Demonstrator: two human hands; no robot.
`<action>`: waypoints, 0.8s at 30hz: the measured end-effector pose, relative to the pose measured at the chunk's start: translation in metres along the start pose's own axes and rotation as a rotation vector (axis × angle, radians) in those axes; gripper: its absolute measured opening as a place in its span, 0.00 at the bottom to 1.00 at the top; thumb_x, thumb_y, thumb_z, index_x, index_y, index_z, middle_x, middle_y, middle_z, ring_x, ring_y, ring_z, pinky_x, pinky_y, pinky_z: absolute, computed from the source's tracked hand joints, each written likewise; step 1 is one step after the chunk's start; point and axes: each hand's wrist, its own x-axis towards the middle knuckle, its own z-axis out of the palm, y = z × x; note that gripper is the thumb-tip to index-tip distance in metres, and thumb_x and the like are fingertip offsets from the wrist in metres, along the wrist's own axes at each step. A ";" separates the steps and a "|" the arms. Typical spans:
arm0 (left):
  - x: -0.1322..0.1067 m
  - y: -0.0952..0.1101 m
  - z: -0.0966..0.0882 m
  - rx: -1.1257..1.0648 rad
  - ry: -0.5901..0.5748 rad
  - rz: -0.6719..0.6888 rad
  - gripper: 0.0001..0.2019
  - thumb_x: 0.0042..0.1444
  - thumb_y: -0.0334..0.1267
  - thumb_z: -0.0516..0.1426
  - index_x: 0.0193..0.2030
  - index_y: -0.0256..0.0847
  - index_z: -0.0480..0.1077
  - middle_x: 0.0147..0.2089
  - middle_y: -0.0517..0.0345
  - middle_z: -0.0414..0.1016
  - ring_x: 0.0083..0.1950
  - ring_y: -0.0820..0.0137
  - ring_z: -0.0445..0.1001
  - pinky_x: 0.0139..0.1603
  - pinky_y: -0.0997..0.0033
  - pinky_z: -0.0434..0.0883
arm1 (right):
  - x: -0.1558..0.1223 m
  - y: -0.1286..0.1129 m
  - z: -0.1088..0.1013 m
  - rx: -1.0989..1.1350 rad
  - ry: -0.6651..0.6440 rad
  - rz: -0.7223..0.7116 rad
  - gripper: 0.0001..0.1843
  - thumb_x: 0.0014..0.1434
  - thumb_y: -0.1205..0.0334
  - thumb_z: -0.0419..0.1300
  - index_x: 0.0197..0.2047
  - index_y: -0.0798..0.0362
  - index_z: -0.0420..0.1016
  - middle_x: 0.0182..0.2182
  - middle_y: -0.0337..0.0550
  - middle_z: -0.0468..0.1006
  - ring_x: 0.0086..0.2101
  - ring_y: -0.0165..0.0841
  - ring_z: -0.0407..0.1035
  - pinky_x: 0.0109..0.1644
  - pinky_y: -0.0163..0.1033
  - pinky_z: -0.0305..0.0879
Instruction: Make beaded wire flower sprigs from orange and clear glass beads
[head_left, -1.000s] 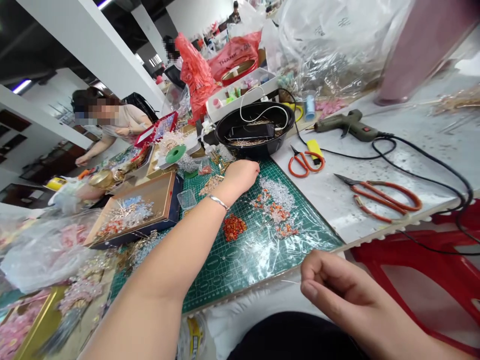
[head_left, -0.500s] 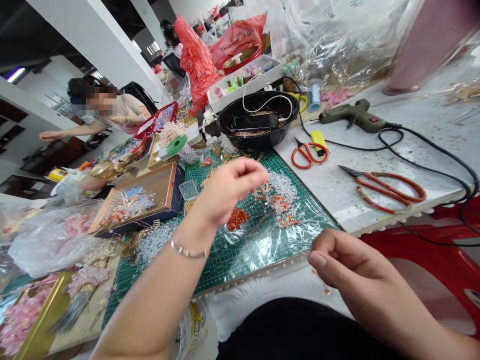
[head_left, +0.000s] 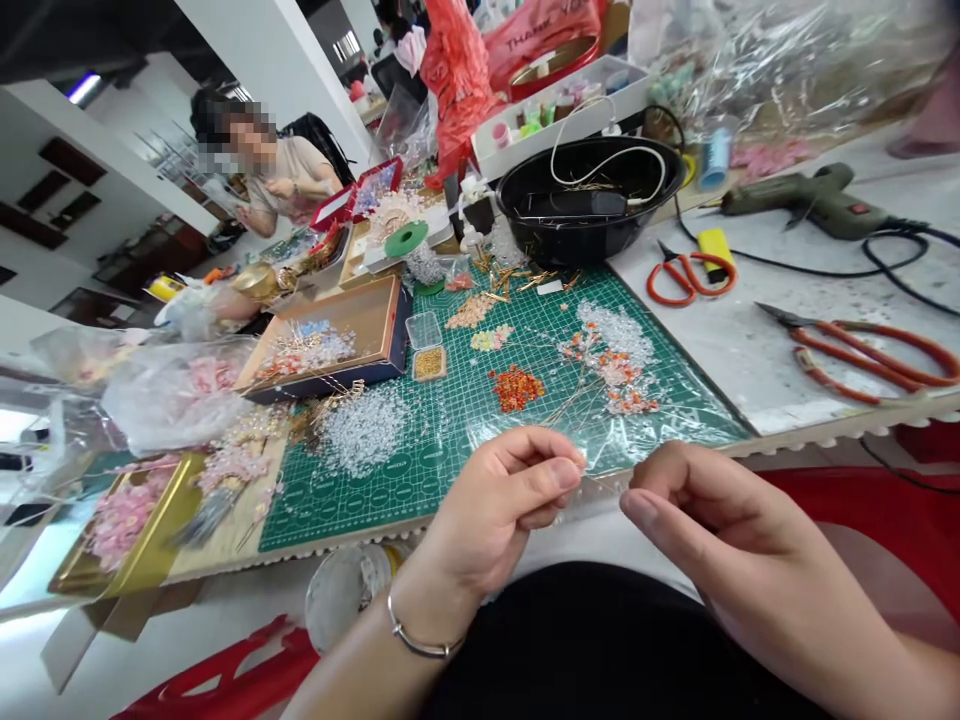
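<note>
My left hand point(head_left: 517, 500), with a silver bracelet on the wrist, is closed in a pinch at the front edge of the green cutting mat point(head_left: 442, 480). A tiny pale speck shows at its fingertips, too small to name. Just to the right, my right hand point(head_left: 720, 530) has thumb and forefinger pressed together; what they hold, if anything, cannot be made out. Beyond the hands lie orange beads point(head_left: 516, 388), clear beads point(head_left: 622, 335) and beaded wire sprigs point(head_left: 619, 370). A larger pile of clear beads point(head_left: 364, 430) is on the left.
Right of the mat are orange-handled pliers point(head_left: 862, 345), small scissors point(head_left: 686, 280), a yellow lighter point(head_left: 716, 255) and a corded glue gun point(head_left: 817, 200). A black basin point(head_left: 585, 225) stands behind. An open box point(head_left: 330, 345) sits left. Another person point(head_left: 292, 180) sits at the far left.
My left hand has come back from over the beads, down toward my right hand, its fingers pinched. My right hand has hardly moved. The view has shifted somewhat left.
</note>
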 end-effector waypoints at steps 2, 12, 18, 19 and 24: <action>-0.004 -0.001 0.000 -0.004 0.007 0.009 0.13 0.49 0.39 0.70 0.32 0.36 0.72 0.26 0.64 0.64 0.24 0.82 0.52 0.23 0.76 0.43 | -0.003 -0.002 0.003 -0.006 0.009 0.009 0.23 0.60 0.42 0.64 0.23 0.47 0.66 0.16 0.33 0.63 0.18 0.29 0.57 0.19 0.33 0.57; -0.011 -0.005 0.000 0.019 -0.004 0.027 0.13 0.49 0.41 0.70 0.33 0.36 0.72 0.25 0.64 0.64 0.24 0.82 0.53 0.23 0.76 0.45 | -0.014 -0.003 0.005 -0.039 0.041 0.019 0.23 0.61 0.42 0.63 0.23 0.47 0.66 0.17 0.34 0.63 0.18 0.29 0.57 0.18 0.34 0.57; -0.013 -0.006 0.000 0.003 -0.036 0.022 0.12 0.51 0.40 0.69 0.34 0.37 0.73 0.24 0.67 0.61 0.23 0.82 0.50 0.23 0.76 0.43 | -0.017 -0.002 0.007 -0.023 0.023 0.015 0.22 0.62 0.42 0.63 0.24 0.47 0.66 0.18 0.34 0.64 0.19 0.28 0.58 0.20 0.32 0.58; -0.014 -0.007 0.000 0.009 -0.041 0.020 0.12 0.51 0.40 0.69 0.34 0.37 0.73 0.24 0.67 0.60 0.23 0.82 0.49 0.23 0.76 0.43 | -0.016 -0.002 0.007 -0.014 0.018 0.020 0.23 0.62 0.42 0.63 0.24 0.47 0.66 0.18 0.34 0.64 0.19 0.28 0.58 0.20 0.32 0.58; -0.020 -0.007 -0.001 0.259 -0.019 0.178 0.08 0.56 0.40 0.67 0.36 0.40 0.75 0.32 0.61 0.69 0.31 0.77 0.65 0.31 0.76 0.61 | -0.013 0.000 0.008 -0.017 -0.018 0.035 0.24 0.62 0.39 0.62 0.24 0.47 0.67 0.18 0.34 0.63 0.20 0.29 0.58 0.21 0.33 0.59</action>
